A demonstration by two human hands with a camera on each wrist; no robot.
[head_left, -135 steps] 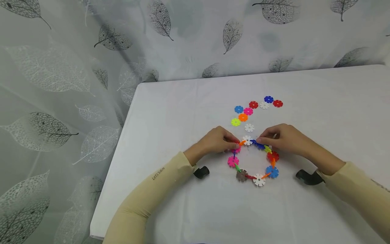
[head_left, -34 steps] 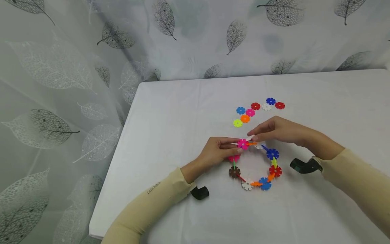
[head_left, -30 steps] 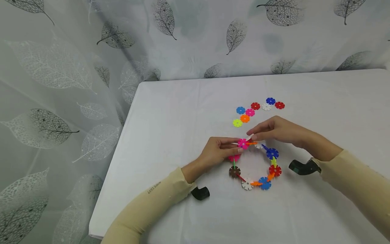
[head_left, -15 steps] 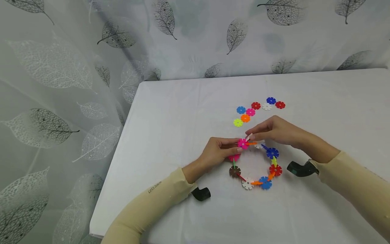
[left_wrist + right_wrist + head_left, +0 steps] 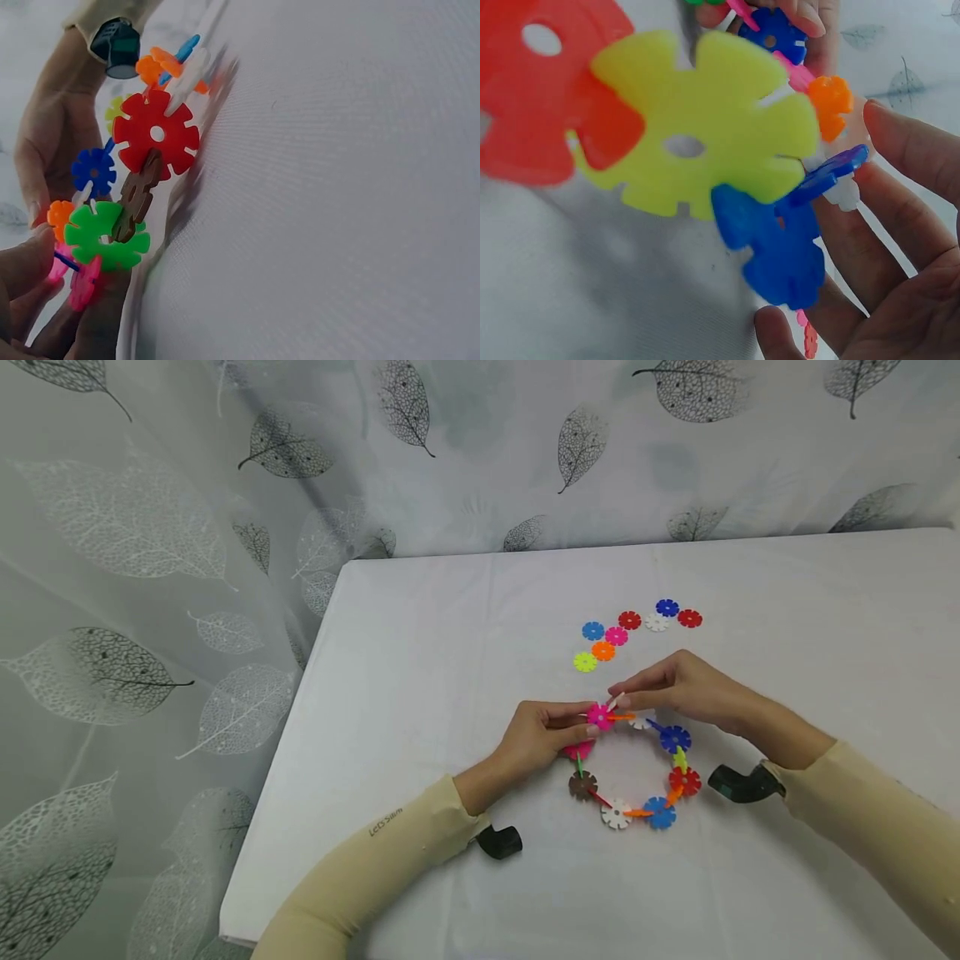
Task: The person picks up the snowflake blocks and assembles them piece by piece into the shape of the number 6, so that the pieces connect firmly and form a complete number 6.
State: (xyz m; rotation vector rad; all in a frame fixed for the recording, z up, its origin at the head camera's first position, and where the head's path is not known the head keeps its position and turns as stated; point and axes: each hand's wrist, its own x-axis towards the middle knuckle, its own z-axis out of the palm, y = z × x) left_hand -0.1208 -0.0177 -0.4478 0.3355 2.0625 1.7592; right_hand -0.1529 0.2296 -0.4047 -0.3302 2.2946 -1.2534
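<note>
Slotted plastic flower discs of several colours are joined into a ring, with a blue disc (image 5: 660,813), a red disc (image 5: 684,782) and a brown disc (image 5: 582,786) among them. My left hand (image 5: 528,739) grips the ring by a pink disc (image 5: 600,717) at its upper left. Between thumb and fingers, my right hand (image 5: 693,693) pinches a white disc (image 5: 617,701), edge-on and against or very close to that pink disc; whether they interlock cannot be seen. In the left wrist view, a green disc (image 5: 105,236) hangs near the left fingertips. A yellow disc (image 5: 697,135) looms in the right wrist view.
Beyond the hands, several loose discs lie flat on the white tablecloth (image 5: 420,652), from a yellow disc (image 5: 585,662) to a red disc (image 5: 690,618). A leaf-patterned curtain (image 5: 465,460) hangs behind and at the left.
The loose white disc lay above the ring 4.5 seconds ago; now my right hand pinches it. The ring has turned, and my left hand has shifted its hold. Over the last second little moves.
</note>
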